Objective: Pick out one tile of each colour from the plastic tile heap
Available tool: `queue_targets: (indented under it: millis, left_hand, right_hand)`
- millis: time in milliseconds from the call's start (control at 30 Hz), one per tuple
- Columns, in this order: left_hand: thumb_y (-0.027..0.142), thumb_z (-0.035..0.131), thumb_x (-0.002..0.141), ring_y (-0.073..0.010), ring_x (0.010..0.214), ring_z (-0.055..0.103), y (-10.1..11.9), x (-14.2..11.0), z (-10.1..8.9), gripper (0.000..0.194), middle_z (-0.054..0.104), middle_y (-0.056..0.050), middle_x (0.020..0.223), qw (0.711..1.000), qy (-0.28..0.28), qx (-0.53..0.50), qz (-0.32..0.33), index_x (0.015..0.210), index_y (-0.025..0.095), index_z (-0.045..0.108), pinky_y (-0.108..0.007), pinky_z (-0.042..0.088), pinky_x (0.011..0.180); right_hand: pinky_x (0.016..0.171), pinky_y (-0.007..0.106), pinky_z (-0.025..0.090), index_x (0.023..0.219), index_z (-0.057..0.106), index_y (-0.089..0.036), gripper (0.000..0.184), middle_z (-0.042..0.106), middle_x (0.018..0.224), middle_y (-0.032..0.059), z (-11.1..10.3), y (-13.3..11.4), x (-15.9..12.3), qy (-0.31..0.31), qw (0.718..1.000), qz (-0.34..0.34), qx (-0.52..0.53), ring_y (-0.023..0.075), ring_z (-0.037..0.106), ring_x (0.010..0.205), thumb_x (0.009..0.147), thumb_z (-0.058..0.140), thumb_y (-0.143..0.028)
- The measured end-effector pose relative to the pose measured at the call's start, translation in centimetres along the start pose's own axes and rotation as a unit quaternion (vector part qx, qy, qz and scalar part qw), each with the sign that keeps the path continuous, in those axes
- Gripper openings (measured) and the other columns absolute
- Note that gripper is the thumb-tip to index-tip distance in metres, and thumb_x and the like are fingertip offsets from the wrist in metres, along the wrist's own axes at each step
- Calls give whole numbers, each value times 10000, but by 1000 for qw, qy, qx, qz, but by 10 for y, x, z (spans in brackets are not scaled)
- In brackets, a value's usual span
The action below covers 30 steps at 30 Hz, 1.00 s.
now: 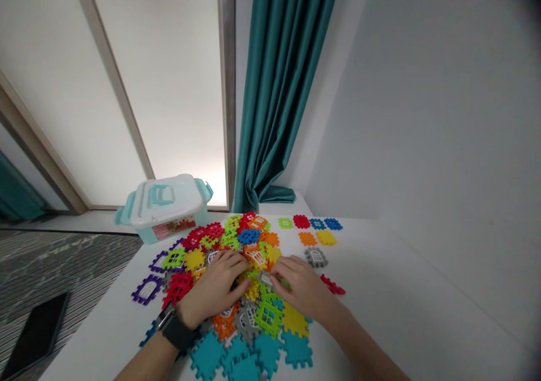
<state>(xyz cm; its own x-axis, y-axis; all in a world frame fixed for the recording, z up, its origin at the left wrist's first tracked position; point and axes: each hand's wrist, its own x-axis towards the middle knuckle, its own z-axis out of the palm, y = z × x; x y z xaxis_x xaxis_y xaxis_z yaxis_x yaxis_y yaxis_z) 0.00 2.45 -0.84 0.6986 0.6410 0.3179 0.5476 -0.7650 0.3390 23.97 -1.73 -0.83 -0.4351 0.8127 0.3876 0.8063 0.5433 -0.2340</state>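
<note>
A heap of colourful interlocking plastic building tiles lies in front of me. My left hand (220,284), with a dark watch on the wrist, rests over the middle of the heap. Its thumb stands apart from the curved fingers, and no tile shows in its grip. My right hand (298,284) pinches at the edge of a small grey tile (265,278) with a white window grid; the fingertips are partly hidden. Near the hands lie yellow tiles (252,291), a green window tile (269,317) and an orange tile (255,255).
Right of the heap, separate tiles lie in loose rows, among them a grey window tile (315,257) and a red tile (332,284). Teal tiles (208,354) lie at the near edge. A lidded box (169,200) stands back left. A black phone-like slab (36,336) lies left of the white table (105,313).
</note>
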Motion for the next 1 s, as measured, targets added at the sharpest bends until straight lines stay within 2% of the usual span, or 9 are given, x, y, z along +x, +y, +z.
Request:
queue_targets:
  millis: [100, 200, 267, 367, 467, 600, 700, 867, 1000]
  left_hand:
    - [267, 619, 937, -260, 1086, 619, 3, 1, -1, 169, 695, -60, 1131, 997, 35, -62, -4, 1099, 239, 658, -455, 439, 1023]
    - [288, 615, 940, -228, 1016, 641, 6, 3, 1, 127, 700, -53, 1066, 983, 68, -169, -17, 1046, 224, 643, -384, 487, 942]
    - [289, 595, 946, -206, 927, 649, 7, 4, 2, 82, 692, -41, 975, 972, 76, -222, -31, 941, 212, 623, -341, 508, 857]
    - [272, 567, 960, -187, 839, 641, 6, 6, 4, 140, 672, -25, 884, 964, 88, -247, -37, 837, 207, 586, -312, 512, 787]
    - [268, 551, 985, -191, 853, 633, 3, 4, 4, 152, 663, -31, 890, 973, 118, -197, -15, 852, 207, 594, -319, 509, 788]
    - [257, 539, 1012, -218, 930, 615, 2, -1, 4, 130, 669, -54, 959, 985, 160, -34, 51, 933, 213, 633, -361, 489, 847]
    - [235, 514, 1031, -208, 879, 600, 4, -3, 3, 156, 670, -47, 929, 982, 160, 49, 92, 944, 208, 640, -362, 475, 826]
    - [223, 513, 1035, -201, 861, 589, 7, -3, 2, 147, 665, -43, 934, 981, 135, 76, 113, 965, 204, 642, -349, 468, 787]
    - [267, 588, 999, -225, 936, 603, 6, -2, 1, 78, 667, -57, 1001, 986, 130, 42, 99, 1010, 207, 637, -386, 480, 850]
  right_hand:
    - [724, 309, 437, 821, 570, -209, 161, 640, 815, 30, 2, 0, 2, 53, 994, 27, 88, 194, 599, 779, 969, 506, -197]
    - [674, 280, 445, 800, 586, -206, 201, 634, 775, 19, 6, -7, 5, 92, 970, 93, 206, 177, 601, 732, 977, 498, -245]
    - [663, 276, 458, 812, 608, -204, 206, 643, 762, 15, 11, -13, 6, 98, 949, 136, 266, 179, 606, 719, 972, 513, -292]
    - [681, 287, 480, 822, 616, -203, 225, 658, 772, 19, 16, -20, 7, 78, 931, 167, 314, 195, 621, 749, 967, 514, -342]
    - [747, 313, 498, 868, 609, -208, 194, 671, 833, 32, 18, -23, 5, 59, 934, 159, 315, 213, 632, 820, 962, 503, -341]
    - [868, 354, 491, 1027, 592, -222, 144, 674, 997, 58, 18, -23, 1, 51, 939, 139, 311, 233, 623, 961, 952, 522, -323]
    - [872, 363, 479, 991, 570, -222, 113, 649, 977, 50, 18, -23, 1, 57, 939, 153, 303, 235, 605, 956, 950, 521, -315]
    - [866, 352, 481, 987, 555, -218, 73, 628, 964, 32, 19, -21, 3, 49, 935, 155, 316, 216, 599, 934, 929, 536, -258]
    - [951, 397, 467, 1071, 566, -223, 194, 640, 1071, 55, 15, -14, 2, 54, 955, 117, 266, 239, 591, 1044, 882, 590, -188]
